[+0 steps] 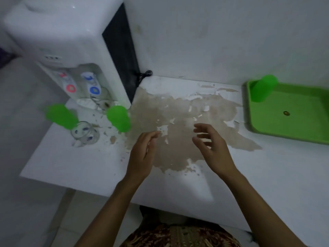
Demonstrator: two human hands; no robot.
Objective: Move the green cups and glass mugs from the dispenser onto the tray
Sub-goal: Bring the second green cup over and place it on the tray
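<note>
Two green cups stand upside down on the white counter in front of the dispenser (76,43), one (60,116) at the left and one (119,118) to its right. A glass mug (85,134) with blue dots sits between them, nearer me. Another glass mug (104,104) is dimly visible under the blue tap. A third green cup (263,88) stands upside down in the far left corner of the green tray (292,125). My left hand (142,155) and my right hand (211,148) hover over the middle of the counter, fingers spread, holding nothing.
The white counter (74,163) has a large patch of peeled brown surface in the middle. A black cable (145,75) lies behind the dispenser against the wall. The counter's front edge runs just above my patterned clothing (178,234).
</note>
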